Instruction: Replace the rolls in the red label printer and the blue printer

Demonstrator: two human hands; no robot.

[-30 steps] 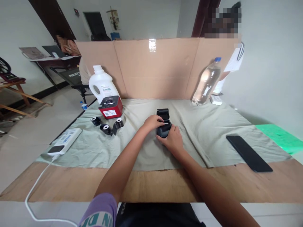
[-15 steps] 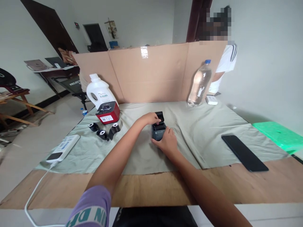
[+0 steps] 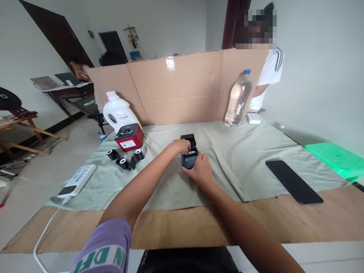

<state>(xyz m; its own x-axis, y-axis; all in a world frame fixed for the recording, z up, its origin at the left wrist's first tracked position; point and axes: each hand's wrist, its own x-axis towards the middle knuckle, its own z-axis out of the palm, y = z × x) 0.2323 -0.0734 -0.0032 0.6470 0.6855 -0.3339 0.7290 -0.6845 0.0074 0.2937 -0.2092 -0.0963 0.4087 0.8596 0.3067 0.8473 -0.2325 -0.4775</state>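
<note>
Dk grey flip-lid device (image 3: pixel 189 161) sits upright, lid up, on the cloth (image 3: pixel 167 195) over the table (image 3: pixel 184 229). R hand (image 3: pixel 200 168) clamped round device's front & R side. L hand (image 3: pixel 179 146) at device's open top, hiding part of it; fingertips out of sight, can't tell if they grip anything.

Rel. to device: black rolls (image 3: pixel 123 163) to L, w/ L forearm between. Red/blk box (image 3: pixel 129 138) back L, white jug (image 3: pixel 121 113) right behind box. White power unit (image 3: pixel 78 181) w/ cable well L, nearer the person. Cardboard panel (image 3: pixel 182 93) well behind, blocking that side; co-worker in white top (image 3: pixel 268 72) beyond it, back R. Clear bottle (image 3: pixel 239 98), blue cap, back R, small white box (image 3: pixel 253 118) beside it. Blk phone (image 3: pixel 294 182) well R; green stool (image 3: pixel 335 160) farther R, past the table.
</note>
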